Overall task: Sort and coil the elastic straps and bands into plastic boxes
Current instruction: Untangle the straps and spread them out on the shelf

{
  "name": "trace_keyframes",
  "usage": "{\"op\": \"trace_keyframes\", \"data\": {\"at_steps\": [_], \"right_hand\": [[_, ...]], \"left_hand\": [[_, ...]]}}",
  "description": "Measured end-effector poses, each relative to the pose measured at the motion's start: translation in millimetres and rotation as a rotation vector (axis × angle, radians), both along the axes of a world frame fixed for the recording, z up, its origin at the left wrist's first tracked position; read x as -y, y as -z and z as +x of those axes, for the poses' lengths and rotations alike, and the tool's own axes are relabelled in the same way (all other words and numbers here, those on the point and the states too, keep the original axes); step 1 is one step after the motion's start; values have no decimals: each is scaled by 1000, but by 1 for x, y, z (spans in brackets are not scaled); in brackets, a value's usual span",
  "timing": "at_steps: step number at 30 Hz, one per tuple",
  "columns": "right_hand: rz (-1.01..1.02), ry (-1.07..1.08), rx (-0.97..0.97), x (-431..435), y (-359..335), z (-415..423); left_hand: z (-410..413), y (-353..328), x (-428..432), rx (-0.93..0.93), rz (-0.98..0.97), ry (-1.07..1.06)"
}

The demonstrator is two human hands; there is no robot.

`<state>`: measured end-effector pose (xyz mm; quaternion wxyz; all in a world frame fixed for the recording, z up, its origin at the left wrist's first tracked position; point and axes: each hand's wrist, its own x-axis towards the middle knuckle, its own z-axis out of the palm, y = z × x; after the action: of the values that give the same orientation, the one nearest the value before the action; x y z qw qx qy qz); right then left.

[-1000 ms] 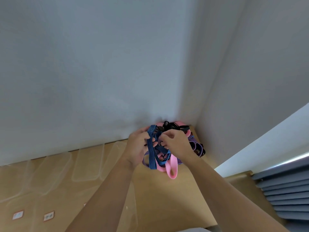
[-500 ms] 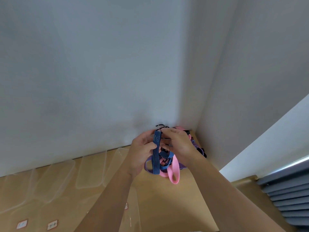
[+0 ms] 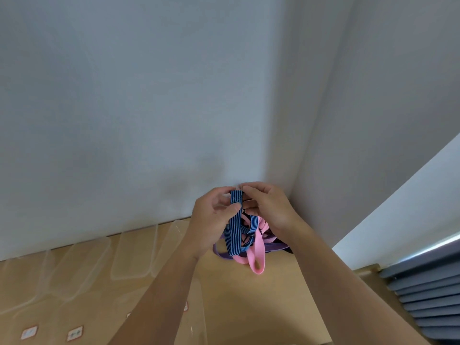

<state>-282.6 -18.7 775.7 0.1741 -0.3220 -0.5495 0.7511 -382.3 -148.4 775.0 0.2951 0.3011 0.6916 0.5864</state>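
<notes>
A blue-and-black striped elastic strap [image 3: 235, 227] hangs from both hands above the far right corner of the wooden table [image 3: 249, 307]. My left hand [image 3: 211, 215] pinches its top end, and my right hand [image 3: 268, 207] grips it just beside. Below them lies a tangle with a pink band [image 3: 257, 255], a purple band [image 3: 221, 253] and black cord. Several clear plastic boxes [image 3: 134, 255] stand in a row along the wall to the left.
White walls meet in the corner right behind the pile. A grey slatted blind [image 3: 428, 295] is at the lower right. Clear lids with small labels [image 3: 74, 333] lie near the table's front left.
Both hands have lifted the striped strap higher out of the tangle, and it now hangs in a longer loop. The view has tilted slightly.
</notes>
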Motion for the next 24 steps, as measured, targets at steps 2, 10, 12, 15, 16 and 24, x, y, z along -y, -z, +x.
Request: {"op": "trace_keyframes", "data": {"at_steps": [2, 10, 12, 15, 16, 24], "right_hand": [[-35, -33, 15, 5, 1, 0], [559, -636, 365, 28, 28, 13], [723, -658, 471, 33, 41, 14], [719, -584, 457, 33, 44, 18], [705, -545, 453, 30, 42, 19], [458, -217, 79, 13, -38, 9]], "left_hand": [[-3, -3, 0, -21, 5, -64], [-21, -28, -5, -84, 83, -195], [-23, -24, -4, -75, 81, -247], [-25, -8, 5, -17, 57, -323], [-26, -1, 10, -6, 38, -343], [-23, 35, 36, 387, -27, -321]]}}
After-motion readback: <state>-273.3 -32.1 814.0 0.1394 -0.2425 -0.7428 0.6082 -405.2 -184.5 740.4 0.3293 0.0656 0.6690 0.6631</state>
